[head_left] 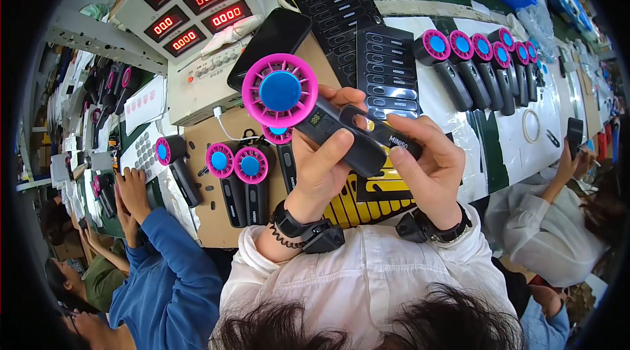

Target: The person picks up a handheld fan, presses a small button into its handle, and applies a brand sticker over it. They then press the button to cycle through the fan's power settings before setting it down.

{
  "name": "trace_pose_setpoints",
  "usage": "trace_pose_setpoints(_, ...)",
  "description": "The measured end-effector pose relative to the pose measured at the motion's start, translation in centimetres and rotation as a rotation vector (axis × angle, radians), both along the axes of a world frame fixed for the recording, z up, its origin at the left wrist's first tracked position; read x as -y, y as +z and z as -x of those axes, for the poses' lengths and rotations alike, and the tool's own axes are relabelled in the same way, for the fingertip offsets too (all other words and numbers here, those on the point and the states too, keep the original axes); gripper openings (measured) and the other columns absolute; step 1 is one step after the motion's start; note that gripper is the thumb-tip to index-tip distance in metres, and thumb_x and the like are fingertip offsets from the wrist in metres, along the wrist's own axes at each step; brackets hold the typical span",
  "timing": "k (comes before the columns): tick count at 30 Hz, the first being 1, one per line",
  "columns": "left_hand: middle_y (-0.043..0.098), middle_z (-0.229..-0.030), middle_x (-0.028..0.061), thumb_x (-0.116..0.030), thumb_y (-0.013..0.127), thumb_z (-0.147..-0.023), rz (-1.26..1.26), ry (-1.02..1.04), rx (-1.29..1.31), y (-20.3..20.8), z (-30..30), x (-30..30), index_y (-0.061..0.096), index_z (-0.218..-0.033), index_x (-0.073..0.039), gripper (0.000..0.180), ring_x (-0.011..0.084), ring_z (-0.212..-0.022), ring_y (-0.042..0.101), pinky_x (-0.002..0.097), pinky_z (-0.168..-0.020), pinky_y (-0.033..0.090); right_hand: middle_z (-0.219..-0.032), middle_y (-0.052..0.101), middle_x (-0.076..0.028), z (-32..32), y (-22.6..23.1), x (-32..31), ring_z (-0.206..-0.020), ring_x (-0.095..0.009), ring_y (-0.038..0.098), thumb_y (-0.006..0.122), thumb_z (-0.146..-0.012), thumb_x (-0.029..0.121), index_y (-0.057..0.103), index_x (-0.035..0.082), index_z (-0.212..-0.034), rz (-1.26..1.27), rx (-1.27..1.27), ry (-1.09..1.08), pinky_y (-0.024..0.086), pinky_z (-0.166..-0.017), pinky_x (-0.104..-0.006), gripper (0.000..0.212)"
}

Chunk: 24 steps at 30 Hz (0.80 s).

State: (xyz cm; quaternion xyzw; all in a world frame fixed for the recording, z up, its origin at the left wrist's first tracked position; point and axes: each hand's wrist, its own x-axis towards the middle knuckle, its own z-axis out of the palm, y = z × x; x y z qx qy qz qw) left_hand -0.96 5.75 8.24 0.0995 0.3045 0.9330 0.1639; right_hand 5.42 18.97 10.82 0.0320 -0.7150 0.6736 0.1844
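L hand point(326, 160) grips fan point(281, 89), R hand point(434, 161) pinches dark panel point(380, 131), prob. not fitted yet; other fans point(484, 47) R of hands.

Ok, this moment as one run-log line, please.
left grip: holding handheld fan | right grip: holding black panel | nearby: more fans, digital meter

You hold 1 handheld fan point(314, 122) in your left hand point(316, 163): magenta ring, blue centre disc, dark handle with a small lit display. Its head points up and left, the handle slanting down rightward. Your right hand point(434, 163) pinches 1 elongated black panel point(380, 131) alongside the handle; contact between them is unclear.
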Motion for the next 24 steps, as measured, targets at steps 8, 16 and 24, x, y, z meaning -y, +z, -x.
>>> trace_pose_setpoints(8,0.056,-0.102,0.0104,-0.008,0.069,-0.074,0.066,0.044,0.048,-0.5,-0.3,-0.1,0.037,-0.116,-0.006,0.053,0.0155,-0.091,0.054,0.0294,-0.082,0.045,-0.098,0.057,-0.011,-0.1,0.6,0.3,-0.089,-0.014,0.058,0.060,-0.075,-0.010,0.056,-0.007,-0.110,0.221,0.150,0.095,0.046,-0.075,-0.0238,0.036)
trace_pose_setpoints(16,0.056,-0.101,0.0098,-0.006,0.069,-0.073,0.114,0.039,0.024,-0.2,-0.3,-0.2,0.036,-0.118,-0.006,0.055,0.0147,-0.091,0.053,0.0290,-0.082,0.045,-0.098,0.059,-0.010,0.3,0.7,0.0,-0.084,-0.014,0.059,0.063,-0.073,-0.009,0.058,-0.006,-0.108,0.228,0.097,0.094,0.048,-0.070,-0.0225,0.036)
trace_pose_setpoints(24,0.055,-0.104,0.0111,-0.002,0.067,-0.072,0.155,0.015,-0.011,0.2,-0.5,-0.4,0.036,-0.118,-0.005,0.055,0.0152,-0.092,0.054,0.0290,-0.083,0.045,-0.095,0.060,-0.010,-0.1,0.8,-1.3,-0.083,-0.013,0.060,0.067,-0.069,-0.006,0.064,-0.001,-0.099,-0.280,0.125,-0.053,0.049,-0.068,-0.0212,0.031)
